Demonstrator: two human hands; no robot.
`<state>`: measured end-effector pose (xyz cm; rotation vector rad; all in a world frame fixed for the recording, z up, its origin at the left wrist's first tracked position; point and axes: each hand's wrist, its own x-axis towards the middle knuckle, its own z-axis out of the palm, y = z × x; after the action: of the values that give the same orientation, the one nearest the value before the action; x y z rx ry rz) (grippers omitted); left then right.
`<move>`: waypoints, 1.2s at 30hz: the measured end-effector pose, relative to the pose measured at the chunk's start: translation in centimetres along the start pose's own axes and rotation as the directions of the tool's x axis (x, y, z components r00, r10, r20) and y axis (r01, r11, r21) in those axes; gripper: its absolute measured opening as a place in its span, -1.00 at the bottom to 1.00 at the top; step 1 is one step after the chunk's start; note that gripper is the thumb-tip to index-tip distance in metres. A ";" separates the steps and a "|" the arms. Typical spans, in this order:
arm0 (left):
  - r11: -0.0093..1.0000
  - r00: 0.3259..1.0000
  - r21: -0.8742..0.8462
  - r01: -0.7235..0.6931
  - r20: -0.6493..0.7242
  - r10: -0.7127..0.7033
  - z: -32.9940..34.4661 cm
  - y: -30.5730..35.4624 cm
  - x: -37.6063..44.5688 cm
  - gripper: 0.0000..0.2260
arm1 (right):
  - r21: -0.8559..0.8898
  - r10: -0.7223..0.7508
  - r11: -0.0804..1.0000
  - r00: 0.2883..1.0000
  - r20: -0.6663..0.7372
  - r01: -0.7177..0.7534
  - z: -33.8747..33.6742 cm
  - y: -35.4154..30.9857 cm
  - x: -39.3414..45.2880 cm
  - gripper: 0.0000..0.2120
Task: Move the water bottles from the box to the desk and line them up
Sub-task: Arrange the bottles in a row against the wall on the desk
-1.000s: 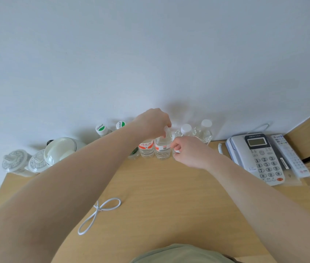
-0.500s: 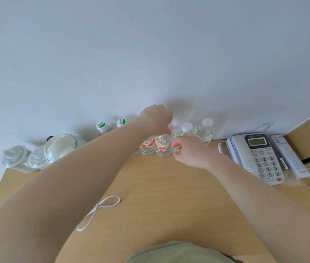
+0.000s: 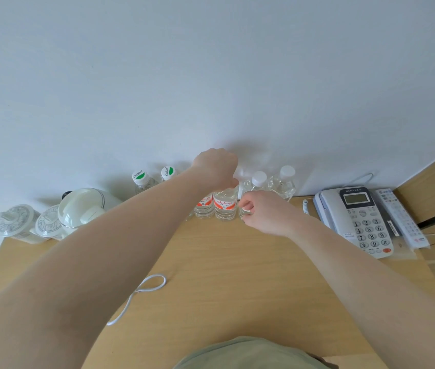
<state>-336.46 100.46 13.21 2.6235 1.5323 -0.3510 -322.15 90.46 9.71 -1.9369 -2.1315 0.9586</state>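
Wooden desk (image 3: 237, 275) edge: left hand (image 3: 217, 166) grips red-labelled bottle (image 3: 225, 205); wall behind.

Water bottles along the wall: six visible. Two with green-marked caps (image 3: 140, 176) (image 3: 167, 171), two with orange labels (image 3: 203, 205) (image 3: 225, 205), two with plain white caps (image 3: 259, 178) (image 3: 287, 172).
Lidded patterned cups: two (image 3: 18, 219) (image 3: 47, 222).
White kettle: one (image 3: 81, 205).
Desk phone: one (image 3: 357, 217).
Remote control: one (image 3: 400, 218).
Looped white cord: one (image 3: 141, 291).
Hands: two (image 3: 217, 166) (image 3: 265, 211).
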 end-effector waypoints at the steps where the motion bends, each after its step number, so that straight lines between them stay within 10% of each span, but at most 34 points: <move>1: 1.000 1.000 0.007 0.006 -0.004 -0.006 0.0 0.0 -0.1 -0.72 | -0.003 0.000 1.000 1.000 0.000 0.000 0.0 -0.1 0.0 -0.71; 36: 0.946 0.958 -0.151 -0.286 -0.010 0.288 -0.6 3.5 0.8 -0.69 | -0.060 0.134 0.989 0.990 -0.043 -0.136 -1.3 3.7 -2.2 -0.71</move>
<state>-332.95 99.51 13.46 2.6633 1.0995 -0.2164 -317.94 88.90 9.62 -2.1354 -2.0556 0.8776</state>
